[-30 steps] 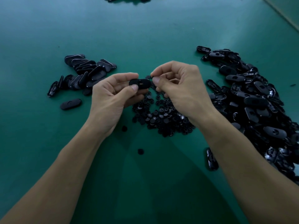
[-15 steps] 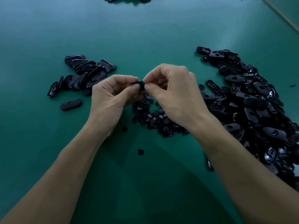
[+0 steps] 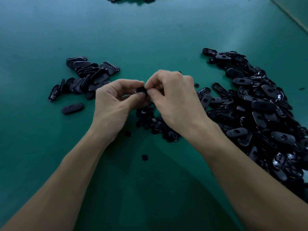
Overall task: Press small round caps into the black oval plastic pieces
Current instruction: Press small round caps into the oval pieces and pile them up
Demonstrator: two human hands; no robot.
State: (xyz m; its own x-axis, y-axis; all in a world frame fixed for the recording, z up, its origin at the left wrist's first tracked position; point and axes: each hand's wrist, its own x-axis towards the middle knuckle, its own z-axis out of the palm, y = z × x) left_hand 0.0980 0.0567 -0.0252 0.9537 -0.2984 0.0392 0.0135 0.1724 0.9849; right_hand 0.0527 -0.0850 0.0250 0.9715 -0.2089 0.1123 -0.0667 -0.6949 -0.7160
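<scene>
1. Over the green counter (image 3: 150,39), I see the left hand (image 3: 115,104) pinching a black oval piece (image 3: 140,90) between thumb and curled fingers.
2. The right hand (image 3: 175,100) meets it, fingers curled, thumb and forefinger nipping the piece's right end. I cannot tell whether a cap sits beneath them.
3. A heap of small round caps (image 3: 155,122) lies on the counter just under both hands.
4. Loose oval pieces (image 3: 258,110) sprawl at right, and a tidier stack (image 3: 88,75) sits at left.

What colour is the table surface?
The table is plain teal green, best seen in the head view.
</scene>
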